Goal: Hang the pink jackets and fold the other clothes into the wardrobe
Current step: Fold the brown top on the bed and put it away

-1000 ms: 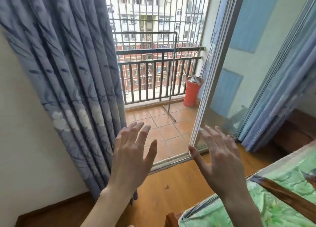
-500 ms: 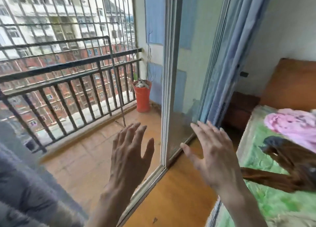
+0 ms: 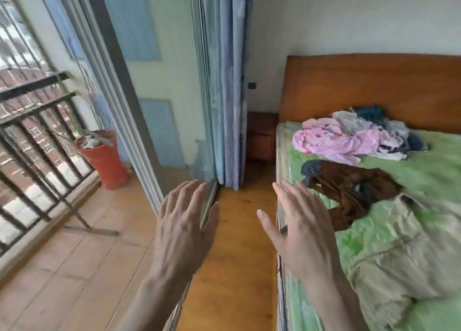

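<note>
A crumpled pink jacket (image 3: 334, 141) lies near the head of the bed (image 3: 424, 181), with grey, white and dark blue clothes (image 3: 374, 121) heaped behind it. A brown garment (image 3: 349, 191) lies nearer on the green bedspread, and a beige garment (image 3: 399, 251) lies closest on the right. My left hand (image 3: 182, 231) and my right hand (image 3: 304, 231) are raised in front of me with fingers spread, holding nothing. My right hand is over the bed's left edge, short of the brown garment. No wardrobe is in view.
A sliding glass door (image 3: 154, 121) and a blue curtain (image 3: 227, 94) stand on the left, with the balcony railing (image 3: 37, 121) and a red pot (image 3: 104, 158) beyond. A wooden nightstand (image 3: 262, 136) sits beside the headboard (image 3: 374, 89). A narrow strip of wooden floor (image 3: 237, 243) runs between door and bed.
The view has swung right from the balcony and curtain to the bed, bringing the clothes pile into sight. Both hands stay raised and spread.
</note>
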